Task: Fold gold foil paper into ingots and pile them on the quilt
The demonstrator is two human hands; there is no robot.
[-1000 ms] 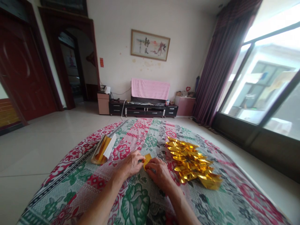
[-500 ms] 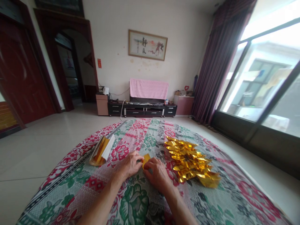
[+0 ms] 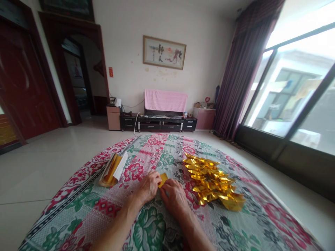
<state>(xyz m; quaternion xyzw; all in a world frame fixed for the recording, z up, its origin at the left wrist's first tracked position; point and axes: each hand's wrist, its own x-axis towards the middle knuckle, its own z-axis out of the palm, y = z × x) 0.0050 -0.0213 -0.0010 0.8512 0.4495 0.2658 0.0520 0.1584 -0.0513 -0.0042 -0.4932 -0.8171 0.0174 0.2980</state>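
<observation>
A small piece of gold foil paper (image 3: 163, 178) is pinched between my two hands, just over the middle of the flowered cloth. My left hand (image 3: 150, 185) grips its left edge with bent fingers. On its right side my right hand (image 3: 175, 194) is closed on it, the thumb and fingers drawn together. Part of the paper is hidden behind the fingers. To the right lie several folded gold foil paper pieces (image 3: 209, 174), shaped like pointed boats and set in overlapping rows. A curled stack of gold and white paper sheets (image 3: 113, 170) rests at the left.
The round table wears a red, green and grey flowered cloth (image 3: 151, 230). Beyond it stands a low black cabinet (image 3: 160, 125) with a pink towel (image 3: 165, 100) draped over something on top. A dark curtain (image 3: 237, 76) and a large window are at the right.
Both hands have stayed near the same spot with the gold foil paper. The fingers have shifted slightly around it, and the right fingers are drawn in a little more. The view has tipped slightly.
</observation>
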